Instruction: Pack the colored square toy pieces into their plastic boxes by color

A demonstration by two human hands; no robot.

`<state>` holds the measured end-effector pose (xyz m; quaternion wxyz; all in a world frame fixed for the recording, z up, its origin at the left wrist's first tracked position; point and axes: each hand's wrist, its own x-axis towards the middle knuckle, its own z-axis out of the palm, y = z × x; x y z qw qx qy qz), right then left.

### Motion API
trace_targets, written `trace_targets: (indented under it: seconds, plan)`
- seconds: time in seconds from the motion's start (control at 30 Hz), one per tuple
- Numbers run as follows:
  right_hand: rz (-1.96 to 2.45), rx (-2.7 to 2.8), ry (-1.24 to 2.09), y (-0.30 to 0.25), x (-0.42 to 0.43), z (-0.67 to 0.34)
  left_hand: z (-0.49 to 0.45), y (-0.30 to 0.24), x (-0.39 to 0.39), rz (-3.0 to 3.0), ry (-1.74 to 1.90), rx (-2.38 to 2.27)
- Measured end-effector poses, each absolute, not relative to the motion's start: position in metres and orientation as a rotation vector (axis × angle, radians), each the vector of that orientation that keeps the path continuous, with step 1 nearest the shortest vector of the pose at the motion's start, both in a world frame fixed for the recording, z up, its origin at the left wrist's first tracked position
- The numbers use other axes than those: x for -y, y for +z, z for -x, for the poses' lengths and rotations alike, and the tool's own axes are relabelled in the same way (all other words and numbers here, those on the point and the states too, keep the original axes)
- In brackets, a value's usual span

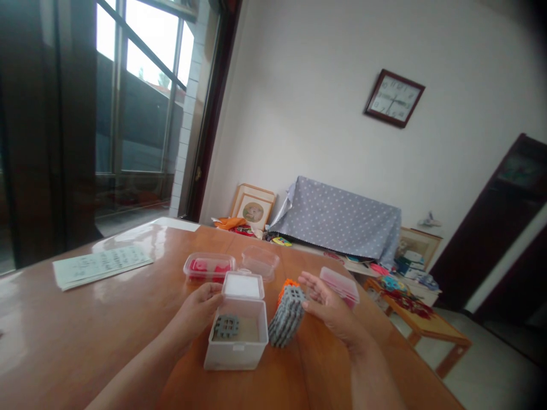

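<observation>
A small translucent box (236, 350) is set on a brown wooden table (77, 336), its hinged lid (243, 286) tipped back on the far side. Inside the box, toward its left wall, one gray grid piece (227, 326) can be seen. Just to the right of the box, a leaning stack of gray and orange grid pieces (285, 319) is placed. The left hand (199, 307) is held at the box's far left corner, fingers bent; whether the rim is gripped cannot be told. The right hand (328, 304) is held beyond the stack, right of the box, with thumb and fingers spread apart; contact with the stack cannot be confirmed. Behind the box, a container of red pieces (209, 266) and a transparent tub (261, 259) are placed. Well left of the box, written sheets (102, 265) are laid.
</observation>
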<state>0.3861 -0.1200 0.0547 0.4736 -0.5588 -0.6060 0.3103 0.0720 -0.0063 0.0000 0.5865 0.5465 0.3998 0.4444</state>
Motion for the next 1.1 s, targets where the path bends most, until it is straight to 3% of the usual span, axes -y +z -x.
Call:
trace_targets:
  seconds: [0.47, 0.87, 1.1]
  plan:
    - [1.378, 1.502, 0.802, 0.049, 0.112, -0.386, -0.071, -0.006, 0.001, -1.333, 1.015, -0.925]
    - [1.421, 1.452, 0.529, 0.066, 0.127, -0.355, -0.073, -0.005, 0.006, -1.305, 1.061, -0.933]
    - [1.443, 1.716, 0.770, 0.072, 0.123, -0.276, -0.074, -0.007, 0.006, -1.268, 1.087, -0.902]
